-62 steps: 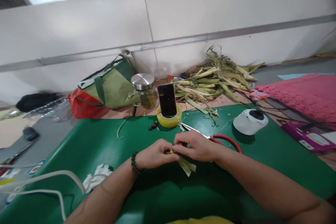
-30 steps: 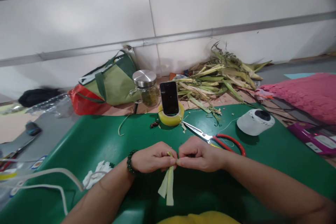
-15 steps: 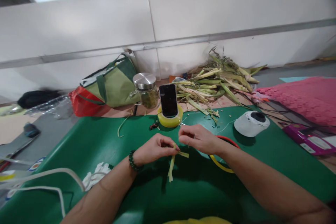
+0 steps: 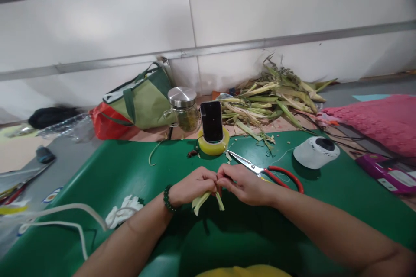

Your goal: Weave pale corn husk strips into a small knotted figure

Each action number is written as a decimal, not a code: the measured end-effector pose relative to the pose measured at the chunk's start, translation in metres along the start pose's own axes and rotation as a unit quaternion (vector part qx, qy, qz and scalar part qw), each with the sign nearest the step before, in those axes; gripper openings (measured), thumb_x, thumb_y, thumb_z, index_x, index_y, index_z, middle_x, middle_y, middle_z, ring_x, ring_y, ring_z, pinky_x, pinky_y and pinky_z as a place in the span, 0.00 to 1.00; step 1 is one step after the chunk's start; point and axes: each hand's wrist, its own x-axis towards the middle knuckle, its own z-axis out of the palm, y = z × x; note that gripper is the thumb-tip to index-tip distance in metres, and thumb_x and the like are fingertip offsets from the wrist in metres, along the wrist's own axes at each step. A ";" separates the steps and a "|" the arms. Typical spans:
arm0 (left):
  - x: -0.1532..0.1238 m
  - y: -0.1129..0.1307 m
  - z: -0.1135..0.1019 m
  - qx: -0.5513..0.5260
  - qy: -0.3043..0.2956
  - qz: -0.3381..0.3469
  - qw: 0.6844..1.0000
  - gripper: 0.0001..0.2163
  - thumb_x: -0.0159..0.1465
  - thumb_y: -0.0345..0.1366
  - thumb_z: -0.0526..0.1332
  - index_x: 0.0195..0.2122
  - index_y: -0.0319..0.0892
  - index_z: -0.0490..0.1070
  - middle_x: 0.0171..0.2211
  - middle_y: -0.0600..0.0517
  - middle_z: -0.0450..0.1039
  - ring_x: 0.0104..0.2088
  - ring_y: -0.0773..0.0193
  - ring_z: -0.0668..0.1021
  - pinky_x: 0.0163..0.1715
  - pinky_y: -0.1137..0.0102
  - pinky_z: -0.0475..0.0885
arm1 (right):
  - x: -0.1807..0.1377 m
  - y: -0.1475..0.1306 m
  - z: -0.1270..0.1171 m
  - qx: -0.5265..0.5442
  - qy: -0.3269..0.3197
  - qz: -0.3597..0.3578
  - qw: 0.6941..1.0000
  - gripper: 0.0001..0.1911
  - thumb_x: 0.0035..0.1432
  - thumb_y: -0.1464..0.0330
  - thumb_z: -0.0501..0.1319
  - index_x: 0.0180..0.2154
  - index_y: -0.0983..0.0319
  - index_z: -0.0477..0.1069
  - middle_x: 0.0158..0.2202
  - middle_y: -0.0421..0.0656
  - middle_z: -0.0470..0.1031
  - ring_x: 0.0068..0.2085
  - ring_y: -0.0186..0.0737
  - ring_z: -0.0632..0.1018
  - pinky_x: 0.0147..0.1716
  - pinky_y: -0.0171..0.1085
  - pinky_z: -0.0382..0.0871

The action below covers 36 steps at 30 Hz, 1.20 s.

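My left hand (image 4: 191,187), with a dark green bead bracelet at the wrist, pinches a folded pale green husk strip (image 4: 200,202). Two ends of the strip hang below the fingers. Against those fingertips, my right hand (image 4: 248,185) is closed in a pinch; what lies between its fingers is hidden. Just beyond the right hand are scissors (image 4: 248,163) with red handles, partly covered by the forearm. A fine thread runs across the green mat (image 4: 162,225) toward a white thread spool (image 4: 315,152) on the right.
A phone (image 4: 212,122) leans upright on a yellow tape roll (image 4: 212,148). Behind are a lidded glass jar (image 4: 186,117), a green bag (image 4: 146,106) and a husk pile (image 4: 276,93). White gloves (image 4: 125,211) and pale cables (image 4: 65,209) lie left; a purple device (image 4: 386,173) sits right.
My right hand has moved left and down to meet the left fingertips. The strip's ends have swung left and sit higher. The scissors' blades now show, and the view has shifted slightly.
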 end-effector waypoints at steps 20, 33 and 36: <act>0.008 -0.013 0.004 0.138 -0.114 0.076 0.981 0.07 0.53 0.32 0.53 0.21 0.39 0.67 0.24 0.53 0.67 0.30 0.66 0.69 0.37 0.72 0.65 | -0.003 -0.001 -0.008 -0.175 -0.163 -0.054 0.969 0.13 0.60 0.67 0.55 0.24 0.62 0.70 0.18 0.39 0.68 0.20 0.29 0.62 0.22 0.32 0.46; 0.002 -0.006 0.008 -0.035 -0.040 0.006 0.999 0.07 0.49 0.31 0.53 0.15 0.39 0.66 0.18 0.54 0.67 0.25 0.67 0.69 0.30 0.73 0.64 | 0.000 0.001 -0.007 0.097 -0.120 -0.014 0.988 0.14 0.59 0.68 0.53 0.24 0.65 0.71 0.20 0.38 0.69 0.20 0.26 0.63 0.21 0.28 0.54; 0.003 -0.008 0.000 -0.101 -0.086 0.025 0.991 0.10 0.56 0.36 0.56 0.24 0.38 0.74 0.26 0.49 0.75 0.32 0.61 0.75 0.39 0.69 0.67 | 0.005 0.005 -0.011 0.209 -0.135 0.111 0.962 0.18 0.61 0.61 0.53 0.25 0.65 0.69 0.23 0.40 0.73 0.19 0.25 0.64 0.19 0.27 0.56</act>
